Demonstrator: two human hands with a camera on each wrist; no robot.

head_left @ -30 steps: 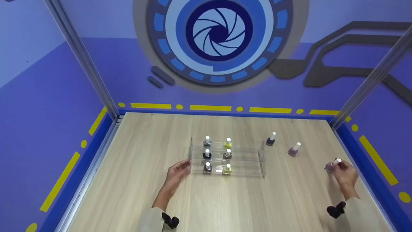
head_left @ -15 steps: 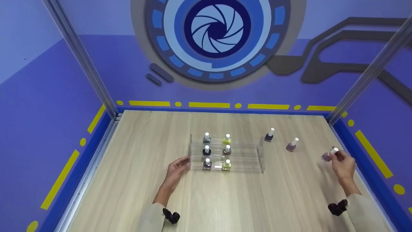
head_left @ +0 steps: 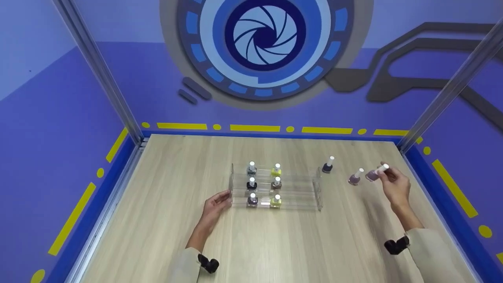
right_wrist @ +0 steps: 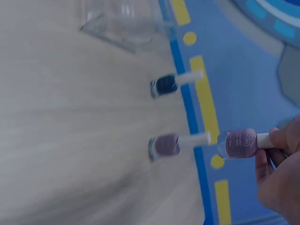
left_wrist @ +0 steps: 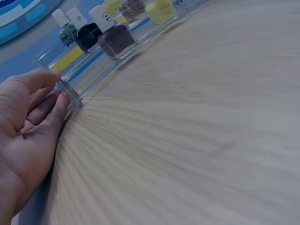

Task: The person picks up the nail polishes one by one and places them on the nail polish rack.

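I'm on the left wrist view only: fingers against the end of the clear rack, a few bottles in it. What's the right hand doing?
Observer: The right hand pinches a pale mauve bottle by its white cap. The bottle is tilted and seems lifted off the table.
Operator: Any bottles loose on the table?
Observer: Two, standing right of the rack: a dark bottle nearer it and a second mauve bottle beside the held one.
Operator: How full is the rack?
Observer: Six bottles, two on each of three tiers, all toward the left end. The right part of every tier is free.
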